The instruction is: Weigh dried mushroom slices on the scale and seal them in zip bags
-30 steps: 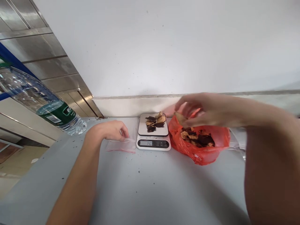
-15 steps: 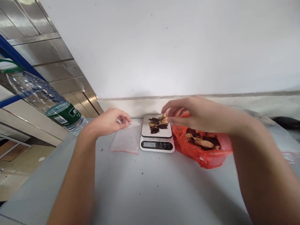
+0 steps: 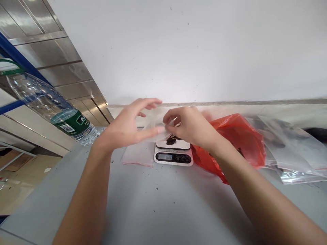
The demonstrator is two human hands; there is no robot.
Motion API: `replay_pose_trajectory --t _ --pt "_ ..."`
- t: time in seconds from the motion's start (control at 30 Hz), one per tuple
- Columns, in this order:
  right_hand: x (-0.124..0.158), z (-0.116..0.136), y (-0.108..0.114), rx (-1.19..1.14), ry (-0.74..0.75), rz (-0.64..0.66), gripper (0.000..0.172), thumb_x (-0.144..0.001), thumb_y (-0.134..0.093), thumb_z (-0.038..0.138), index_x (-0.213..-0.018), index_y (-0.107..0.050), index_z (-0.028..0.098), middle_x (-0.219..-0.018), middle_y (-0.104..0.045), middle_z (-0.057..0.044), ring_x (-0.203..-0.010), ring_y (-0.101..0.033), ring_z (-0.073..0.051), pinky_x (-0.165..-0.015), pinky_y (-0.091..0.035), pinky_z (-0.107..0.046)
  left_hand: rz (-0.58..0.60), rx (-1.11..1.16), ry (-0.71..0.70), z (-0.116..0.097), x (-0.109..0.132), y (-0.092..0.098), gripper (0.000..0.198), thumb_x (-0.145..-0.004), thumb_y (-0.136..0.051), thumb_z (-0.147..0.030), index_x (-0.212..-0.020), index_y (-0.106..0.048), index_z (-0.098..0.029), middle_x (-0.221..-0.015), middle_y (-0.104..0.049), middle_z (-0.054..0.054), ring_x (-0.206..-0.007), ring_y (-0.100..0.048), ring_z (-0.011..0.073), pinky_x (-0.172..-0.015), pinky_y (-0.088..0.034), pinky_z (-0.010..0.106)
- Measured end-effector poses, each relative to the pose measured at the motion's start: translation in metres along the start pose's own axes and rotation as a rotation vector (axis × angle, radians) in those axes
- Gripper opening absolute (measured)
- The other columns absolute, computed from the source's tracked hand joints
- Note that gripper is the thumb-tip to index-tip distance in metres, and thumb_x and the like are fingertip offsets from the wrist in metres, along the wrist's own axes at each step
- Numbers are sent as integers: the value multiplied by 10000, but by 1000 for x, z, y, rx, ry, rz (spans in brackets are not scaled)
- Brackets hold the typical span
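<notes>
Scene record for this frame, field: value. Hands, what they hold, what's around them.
left hand: fingers spread, thumb at the clear bag; grip blurred
right hand: pinches the clear bag, above the scale
scale: on the table, dark pieces on top, digits unreadable
red bag: just right of scale
flat bag: left of scale
water bottle: far left
zip bags: far right

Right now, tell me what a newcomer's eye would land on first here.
The left hand and right hand meet at a blurred clear bag above the small scale at centre. A red bag bulges just right of the scale, and a water bottle looms at far left.
</notes>
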State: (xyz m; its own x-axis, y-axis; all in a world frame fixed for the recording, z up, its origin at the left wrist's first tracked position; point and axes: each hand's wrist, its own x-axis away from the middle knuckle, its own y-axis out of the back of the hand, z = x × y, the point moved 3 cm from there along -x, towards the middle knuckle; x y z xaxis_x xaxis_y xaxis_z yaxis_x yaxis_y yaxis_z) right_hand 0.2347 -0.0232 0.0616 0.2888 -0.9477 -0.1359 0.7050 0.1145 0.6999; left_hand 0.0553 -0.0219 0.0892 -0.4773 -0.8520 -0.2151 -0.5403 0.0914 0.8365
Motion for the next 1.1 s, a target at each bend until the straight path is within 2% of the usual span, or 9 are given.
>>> replay_pose_trajectory --t 0.1,0.17,0.3,0.43,0.53,0.67,0.87,1.0,1.1 --pt "1 4 2 -127 62 -31 130 -778 -662 74 -835 -684 189 -825 -735 -5 -635 -666 -143 -625 -495 -270 206 -4 -23 -1 1 -8 1235 -664 -833 -671 -1669 -199 -334 -1765 -208 47 -1608 -194 407 -1265 -333 488" --pt "3 4 3 -201 89 -28 114 -763 -657 79 -800 -672 185 -752 -705 15 -561 -643 -127 -578 -485 -262 255 -19 -18 -1 0 -13 1325 -653 -857 -648 -1692 -100 -331 -1786 -121 42 -1622 -129 414 -1287 -291 484" --pt "3 3 5 -325 120 33 82 -820 -625 138 -847 -694 172 -755 -712 6 -495 -615 -113 -502 -456 -256 229 -20 -23 -3 -3 -19 1149 -717 -832 -570 -1663 -240 -299 -1746 -272 69 -1579 -288 396 -1247 -361 468" --pt "0 -8 12 -248 62 47 269 -942 -635 374 -1116 -727 190 -1031 -780 -84 -721 -700 -180 -617 -520 -298 177 -61 41 4 -5 -16 815 -808 -751 -532 -1530 -474 -276 -1539 -575 82 -1371 -570 364 -1103 -504 456" --pt "-4 -25 16 26 -174 -33 512 -920 -699 481 -1347 -634 205 -1169 -761 -123 -898 -720 -247 -751 -547 -355 256 -140 169 19 -3 -13 866 -773 -748 -550 -1541 -470 -263 -1566 -553 94 -1395 -551 387 -1090 -513 460" --pt "-7 -33 -1 235 -321 209 803 -847 -795 511 -1526 -481 218 -1267 -717 -148 -1070 -697 -298 -851 -536 -372 378 -217 259 36 -2 -16 961 -756 -706 -599 -1589 -420 -214 -1642 -462 119 -1481 -456 408 -1155 -462 472" --pt "-11 -25 -16 436 -340 227 431 -881 -729 487 -1188 -685 187 -1321 -662 -184 -1245 -610 -359 -826 -519 -364 393 -210 234 37 -6 -23 939 -746 -698 -613 -1560 -452 -216 -1609 -506 107 -1446 -500 374 -1147 -460 446" --pt "-10 -26 -14 406 -349 262 129 -845 -713 279 -939 -711 190 -1050 -742 -141 -932 -704 -289 -641 -470 -320 408 -179 191 34 -6 -23 749 -764 -693 -541 -1443 -560 -253 -1509 -610 80 -1339 -595 351 -1070 -497 411" --pt "-8 -28 -13 366 -343 276 26 -814 -688 178 -831 -687 198 -801 -716 -80 -735 -677 -232 -566 -416 -302 408 -163 179 34 -6 -25 742 -770 -705 -551 -1436 -568 -255 -1484 -631 90 -1324 -604 357 -1049 -501 410"
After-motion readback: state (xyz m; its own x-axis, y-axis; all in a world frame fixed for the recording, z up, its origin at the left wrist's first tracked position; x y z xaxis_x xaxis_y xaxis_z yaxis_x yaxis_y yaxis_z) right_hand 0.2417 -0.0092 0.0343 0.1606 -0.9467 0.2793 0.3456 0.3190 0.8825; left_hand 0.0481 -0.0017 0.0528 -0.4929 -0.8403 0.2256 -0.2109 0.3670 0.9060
